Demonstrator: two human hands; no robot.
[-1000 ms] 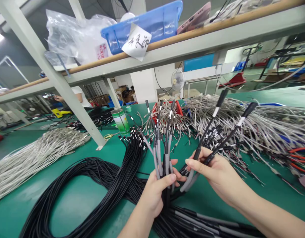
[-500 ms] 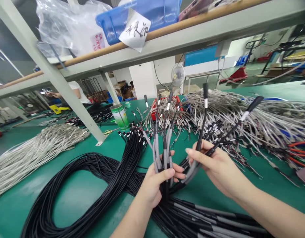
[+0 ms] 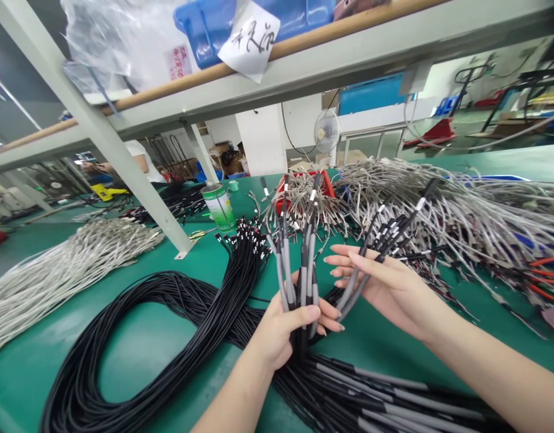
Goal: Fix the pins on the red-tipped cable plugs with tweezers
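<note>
Several black cables with grey corrugated sleeves and white bands (image 3: 283, 264) stand upright in my left hand (image 3: 288, 319). Its thumb presses across their lower part while the fingers curl behind. To the right, my right hand (image 3: 380, 276) has its fingers stretched out and apart. A couple of sleeved cables (image 3: 351, 285) lean loosely across that palm behind the thumb, one banded end (image 3: 423, 198) slanting up to the right. Below my hands lies a thick bundle of the same sleeved cables (image 3: 376, 385). Beside it on the left is a large coil of black cable (image 3: 92, 361).
Grey-white cables are heaped at right (image 3: 394, 180) and in a bundle at left (image 3: 79, 258). A red bin (image 3: 331, 186) and a green can (image 3: 218, 207) stand behind. A shelf post (image 3: 137, 180) meets the green table (image 3: 178, 337); scissors (image 3: 198, 234) lie near it.
My right hand's fingers have straightened from their grip around two cables. Those cables have tipped and dropped lower to the right. My left hand stays around its bunch.
</note>
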